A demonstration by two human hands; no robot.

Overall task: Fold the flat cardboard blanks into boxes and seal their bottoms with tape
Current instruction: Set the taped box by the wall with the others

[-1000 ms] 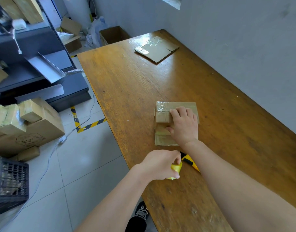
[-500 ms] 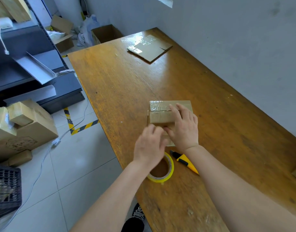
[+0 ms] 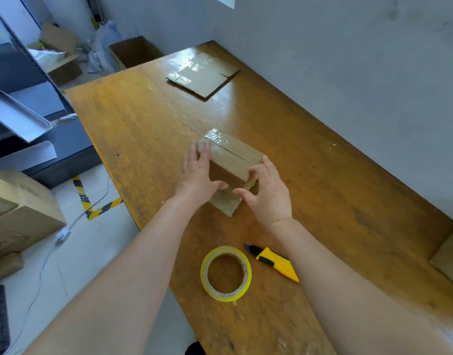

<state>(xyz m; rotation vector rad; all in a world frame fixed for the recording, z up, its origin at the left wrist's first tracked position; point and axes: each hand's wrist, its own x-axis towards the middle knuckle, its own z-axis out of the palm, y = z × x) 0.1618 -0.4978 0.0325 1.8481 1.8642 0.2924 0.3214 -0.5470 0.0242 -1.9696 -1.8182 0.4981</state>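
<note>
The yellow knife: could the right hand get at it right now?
Probably, once the right hand lets go of the box: the knife lies nearby, nothing on it.

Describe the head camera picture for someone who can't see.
The left hand and right hand hold a taped cardboard box on a wooden table. Nearer lie a yellow tape roll and utility knife; a flat cardboard blank lies farther off.

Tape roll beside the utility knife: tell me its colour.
The tape roll is yellow, shown best in the head view.
</note>
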